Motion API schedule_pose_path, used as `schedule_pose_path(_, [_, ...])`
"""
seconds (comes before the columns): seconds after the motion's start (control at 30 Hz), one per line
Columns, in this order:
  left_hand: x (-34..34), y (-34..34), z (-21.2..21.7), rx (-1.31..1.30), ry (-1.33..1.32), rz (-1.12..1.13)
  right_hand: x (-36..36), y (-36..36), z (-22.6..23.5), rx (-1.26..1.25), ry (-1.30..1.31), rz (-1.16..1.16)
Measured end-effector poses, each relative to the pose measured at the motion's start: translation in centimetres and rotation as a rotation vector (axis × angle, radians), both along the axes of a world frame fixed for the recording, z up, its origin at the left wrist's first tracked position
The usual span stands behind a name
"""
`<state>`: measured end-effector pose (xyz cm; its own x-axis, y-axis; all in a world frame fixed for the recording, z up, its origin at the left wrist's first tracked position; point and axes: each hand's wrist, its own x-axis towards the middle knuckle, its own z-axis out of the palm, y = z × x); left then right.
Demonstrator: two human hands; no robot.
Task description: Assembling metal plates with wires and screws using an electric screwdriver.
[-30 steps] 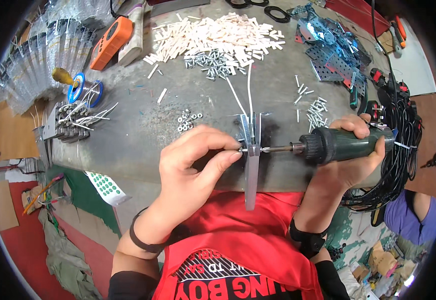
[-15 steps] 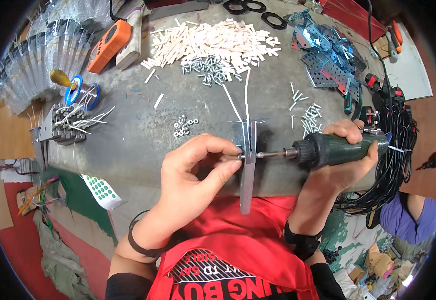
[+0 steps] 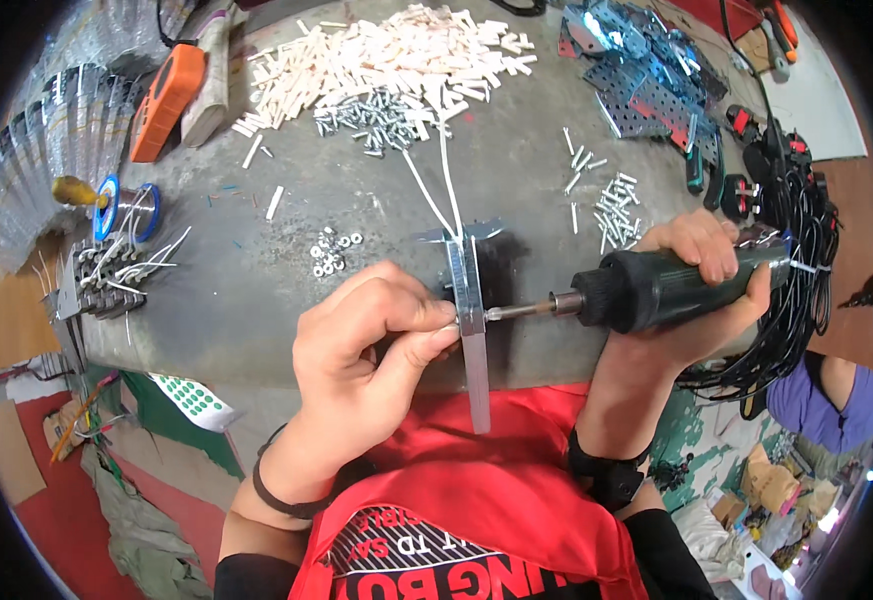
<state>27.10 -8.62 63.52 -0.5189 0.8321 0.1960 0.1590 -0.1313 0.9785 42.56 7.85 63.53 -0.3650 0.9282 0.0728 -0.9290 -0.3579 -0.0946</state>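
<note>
A thin assembly (image 3: 466,285), with a shiny metal part and a pale panel below it, stands on edge at the bench's front edge. Two white wires (image 3: 447,165) run up from its far end. Finger and thumb of my left hand (image 3: 356,350) are pinched against its left face; whatever lies between the tips is hidden. My right hand (image 3: 701,248) wraps round a dark green electric screwdriver (image 3: 656,290), held level. Its bit (image 3: 526,311) points left and meets a screw (image 3: 494,314) at the assembly's right face.
Small nuts (image 3: 328,256) lie left of the assembly, loose screws (image 3: 616,210) to the right. Behind are a heap of white sleeves (image 3: 386,60), more screws (image 3: 366,118) and blue perforated plates (image 3: 646,90). A solder spool (image 3: 126,208) stands left; black cables (image 3: 806,250) crowd the right.
The assembly has shifted slightly left in the picture with my left hand and tilted a little. The bench objects have also shifted left and up. Both hands keep their grips.
</note>
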Motion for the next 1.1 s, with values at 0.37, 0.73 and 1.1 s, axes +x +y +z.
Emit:
schedule_pose_path(0.37, [1.0, 0.1, 0.7, -0.084, -0.131, -0.034, 0.7, 0.2, 0.3, -0.014, -0.073, -0.005])
schedule_pose_path(0.73, [0.7, 0.1, 1.6, -0.301, -0.444, -0.077, -0.3, 0.0, 0.5, -0.049, -0.515, -0.236])
schedule_pose_path(1.1, [-0.1, -0.4, 1.6, -0.341, -0.422, -0.101, -0.7, -0.5, 0.9, -0.015, -0.644, -0.274])
